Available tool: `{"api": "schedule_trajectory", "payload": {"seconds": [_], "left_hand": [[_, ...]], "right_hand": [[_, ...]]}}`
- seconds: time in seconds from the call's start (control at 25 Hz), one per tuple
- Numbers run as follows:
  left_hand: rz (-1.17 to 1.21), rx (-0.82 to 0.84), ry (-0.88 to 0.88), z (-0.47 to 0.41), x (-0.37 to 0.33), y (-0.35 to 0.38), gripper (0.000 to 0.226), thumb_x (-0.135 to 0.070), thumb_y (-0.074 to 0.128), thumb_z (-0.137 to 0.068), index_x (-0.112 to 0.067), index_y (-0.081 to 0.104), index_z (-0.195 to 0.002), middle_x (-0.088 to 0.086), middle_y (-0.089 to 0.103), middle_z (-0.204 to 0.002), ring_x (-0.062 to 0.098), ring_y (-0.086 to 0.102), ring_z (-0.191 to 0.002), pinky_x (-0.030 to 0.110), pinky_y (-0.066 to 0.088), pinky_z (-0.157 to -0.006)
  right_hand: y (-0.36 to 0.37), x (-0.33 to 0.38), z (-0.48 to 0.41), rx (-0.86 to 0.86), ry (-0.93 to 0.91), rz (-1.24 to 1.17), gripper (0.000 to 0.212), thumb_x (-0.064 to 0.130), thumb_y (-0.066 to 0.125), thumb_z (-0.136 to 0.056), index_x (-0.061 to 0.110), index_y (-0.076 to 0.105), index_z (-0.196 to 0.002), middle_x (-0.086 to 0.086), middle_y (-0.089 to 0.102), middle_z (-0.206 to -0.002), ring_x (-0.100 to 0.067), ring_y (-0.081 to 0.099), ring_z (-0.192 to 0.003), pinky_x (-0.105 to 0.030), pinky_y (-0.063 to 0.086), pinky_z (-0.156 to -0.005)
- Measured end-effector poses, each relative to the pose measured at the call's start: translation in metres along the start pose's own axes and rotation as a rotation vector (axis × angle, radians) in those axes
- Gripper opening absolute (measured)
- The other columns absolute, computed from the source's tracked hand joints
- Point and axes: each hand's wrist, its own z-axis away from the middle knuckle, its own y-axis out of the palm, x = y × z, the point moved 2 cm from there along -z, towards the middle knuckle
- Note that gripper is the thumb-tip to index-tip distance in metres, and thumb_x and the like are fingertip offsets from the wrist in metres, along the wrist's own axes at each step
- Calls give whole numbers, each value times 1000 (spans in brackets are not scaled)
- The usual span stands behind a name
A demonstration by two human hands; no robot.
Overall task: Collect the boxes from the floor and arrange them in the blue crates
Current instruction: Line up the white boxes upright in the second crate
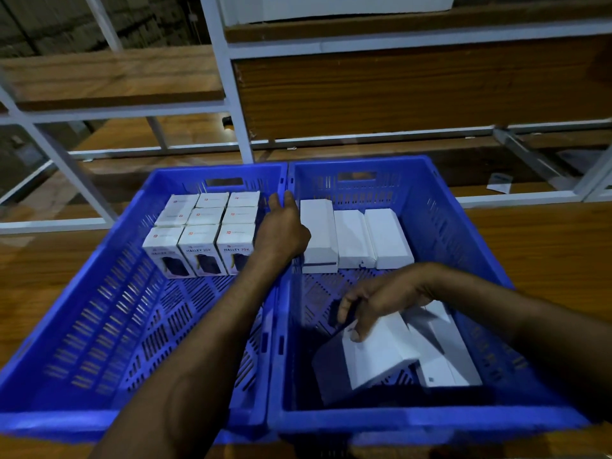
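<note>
Two blue crates stand side by side, the left crate (66, 422) and the right crate (430, 422). Several white "HALLEY 20K" boxes (202, 240) are packed upright at the far end of the left crate. Three plain white boxes (352, 240) lie in a row at the far end of the right crate. My left hand (284, 226) reaches over the shared rims with its fingers stretched out, beside the leftmost of those three boxes. My right hand (381, 299) grips the top edge of a tilted white box (377, 352) in the near part of the right crate. More loose white boxes (443, 359) lie under and beside it.
White metal racking (231, 87) with wooden shelf boards (397, 87) rises right behind the crates. A small white paper label (500, 182) lies on a low shelf at the right. A large white box (331, 5) sits on the top shelf.
</note>
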Motion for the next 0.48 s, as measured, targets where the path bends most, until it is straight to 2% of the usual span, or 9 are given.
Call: {"api": "schedule_trajectory", "payload": {"seconds": [0.08, 0.12, 0.24, 0.36, 0.48], "left_hand": [[-4, 5, 3, 0, 0, 0, 79, -9, 59, -92, -4, 17, -159, 27, 14, -164, 50, 48, -131, 48, 48, -97], [-7, 4, 6, 0, 0, 0, 80, -9, 60, -92, -4, 17, -159, 27, 14, -163, 49, 48, -130, 47, 48, -97], [-18, 2, 2, 1, -1, 0, 81, -9, 60, -92, -4, 16, -160, 27, 13, -164, 49, 48, -131, 47, 48, -98], [-20, -2, 11, 1, -1, 0, 81, -7, 60, -91, -3, 16, -159, 28, 11, -164, 50, 48, -130, 48, 48, -98], [-30, -3, 26, -1, -1, 0, 82, -6, 59, -89, -1, 16, -159, 30, 12, -163, 52, 49, -128, 49, 47, -97]], "right_hand": [[-4, 0, 3, 17, 19, 70, 46, 18, 74, -93, 14, 60, -136, 16, 63, -100, 3, 57, -94, -8, 46, -76], [-8, 1, 7, 23, 14, 75, 45, 17, 74, -92, 15, 61, -136, 15, 65, -100, 0, 60, -95, -9, 49, -77], [-36, -4, 21, -54, -72, -15, 41, 19, 76, -85, 19, 70, -125, -2, 75, -116, -23, 70, -109, -32, 55, -90], [-72, -19, 38, -256, -181, -312, 49, 25, 73, -77, 17, 71, -125, -8, 74, -120, -24, 71, -104, -33, 54, -86], [-94, -31, 37, -425, -224, -612, 58, 29, 72, -75, 11, 68, -129, -13, 74, -114, -31, 69, -96, -38, 52, -79]]}}
